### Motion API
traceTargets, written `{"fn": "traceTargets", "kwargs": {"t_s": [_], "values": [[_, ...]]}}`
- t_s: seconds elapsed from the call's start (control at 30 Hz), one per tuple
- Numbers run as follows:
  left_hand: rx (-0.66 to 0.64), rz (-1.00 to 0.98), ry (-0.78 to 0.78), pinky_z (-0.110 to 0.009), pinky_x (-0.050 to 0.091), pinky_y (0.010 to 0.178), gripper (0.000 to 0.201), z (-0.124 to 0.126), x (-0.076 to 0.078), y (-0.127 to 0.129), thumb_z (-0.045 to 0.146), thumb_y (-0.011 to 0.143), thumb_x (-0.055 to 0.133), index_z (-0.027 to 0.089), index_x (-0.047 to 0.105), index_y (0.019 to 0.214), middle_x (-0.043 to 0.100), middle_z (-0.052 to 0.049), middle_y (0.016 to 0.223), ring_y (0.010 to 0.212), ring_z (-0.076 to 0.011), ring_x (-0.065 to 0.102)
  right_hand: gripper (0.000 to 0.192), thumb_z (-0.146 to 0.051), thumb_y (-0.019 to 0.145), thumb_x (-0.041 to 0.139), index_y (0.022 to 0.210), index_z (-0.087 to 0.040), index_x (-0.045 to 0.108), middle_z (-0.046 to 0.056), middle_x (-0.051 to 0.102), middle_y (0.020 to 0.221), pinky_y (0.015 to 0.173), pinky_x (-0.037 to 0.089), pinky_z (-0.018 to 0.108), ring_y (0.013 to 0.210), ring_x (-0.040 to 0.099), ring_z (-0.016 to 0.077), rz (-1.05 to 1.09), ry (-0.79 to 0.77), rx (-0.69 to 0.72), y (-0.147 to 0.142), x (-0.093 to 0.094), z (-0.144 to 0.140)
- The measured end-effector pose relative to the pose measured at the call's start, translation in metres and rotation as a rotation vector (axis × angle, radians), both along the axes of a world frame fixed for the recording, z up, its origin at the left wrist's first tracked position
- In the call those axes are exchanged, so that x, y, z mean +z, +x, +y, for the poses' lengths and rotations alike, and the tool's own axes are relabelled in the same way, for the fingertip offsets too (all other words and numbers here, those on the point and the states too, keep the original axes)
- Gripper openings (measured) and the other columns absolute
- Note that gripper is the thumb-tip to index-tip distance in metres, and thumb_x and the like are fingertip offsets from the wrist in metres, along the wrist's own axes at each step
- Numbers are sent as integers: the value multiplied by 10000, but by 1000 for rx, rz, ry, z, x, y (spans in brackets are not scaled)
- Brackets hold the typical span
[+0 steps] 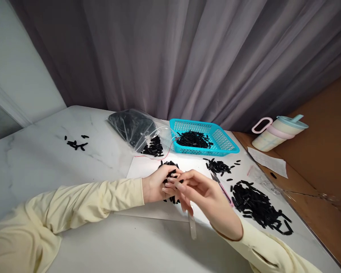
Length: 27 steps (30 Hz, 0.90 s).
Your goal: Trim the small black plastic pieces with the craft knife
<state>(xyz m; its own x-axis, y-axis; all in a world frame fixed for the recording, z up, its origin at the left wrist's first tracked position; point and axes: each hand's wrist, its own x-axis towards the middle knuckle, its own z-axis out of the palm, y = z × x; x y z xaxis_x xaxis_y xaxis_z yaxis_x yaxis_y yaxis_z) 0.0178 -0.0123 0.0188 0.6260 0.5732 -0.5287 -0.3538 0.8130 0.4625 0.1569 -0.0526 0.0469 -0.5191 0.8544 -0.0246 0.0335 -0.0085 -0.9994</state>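
Note:
My left hand (pixel 156 185) is cupped palm up over a white sheet (pixel 143 170), its fingers curled round several short black strips (pixel 170 175). Close against it, my right hand (pixel 207 195) pinches a small black strip (pixel 181 181) between thumb and fingertips. Parts of the left fingers are hidden behind the right hand. More black strips (pixel 174 199) lie on the sheet beneath the hands. A pale, flat translucent stick (pixel 192 227) shows below my right fingers. Just beyond the right hand lie scissors (pixel 229 196) with pink handles, partly covered.
Behind the hands stands a blue basket (pixel 227 143) holding black strips, beside a clear plastic bag (pixel 133 127) of dark material. A large black pile (pixel 257 204) lies right, a smaller pile (pixel 218 166) nearer the basket. A red thread (pixel 159 158) crosses the sheet. A tumbler (pixel 278 132) stands far right.

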Motion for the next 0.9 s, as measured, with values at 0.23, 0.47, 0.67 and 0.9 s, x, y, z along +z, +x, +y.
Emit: {"fn": "traceTargets", "kwargs": {"t_s": [0.23,0.47,0.67,0.9], "values": [[27,-97,-78,-99,214,250,314,3,1,-7,124,705,442,176,220,489,319,45,434,310,-22,312,217,-296,740,676,777,-139,531,31,648,653,573,452,215,531,554,80,241,-553,131,14,-23,-2],[38,-141,-25,-111,217,241,299,4,-7,-20,81,679,432,172,222,487,350,38,450,289,-17,281,211,-299,745,684,795,-115,592,23,627,592,527,383,185,497,497,60,172,-651,132,23,-38,-2],[-101,-129,21,-115,168,221,331,4,-6,-26,171,830,420,152,341,509,313,59,425,270,-19,235,175,-252,770,659,867,-110,630,60,668,719,608,422,221,574,543,79,259,-629,120,28,-42,-1],[-239,60,383,-79,126,269,240,-3,-2,-30,330,890,459,161,430,722,341,87,511,343,-9,178,225,-304,843,575,968,-119,604,89,671,833,601,451,271,650,601,124,201,-325,106,28,-49,-4]]}}
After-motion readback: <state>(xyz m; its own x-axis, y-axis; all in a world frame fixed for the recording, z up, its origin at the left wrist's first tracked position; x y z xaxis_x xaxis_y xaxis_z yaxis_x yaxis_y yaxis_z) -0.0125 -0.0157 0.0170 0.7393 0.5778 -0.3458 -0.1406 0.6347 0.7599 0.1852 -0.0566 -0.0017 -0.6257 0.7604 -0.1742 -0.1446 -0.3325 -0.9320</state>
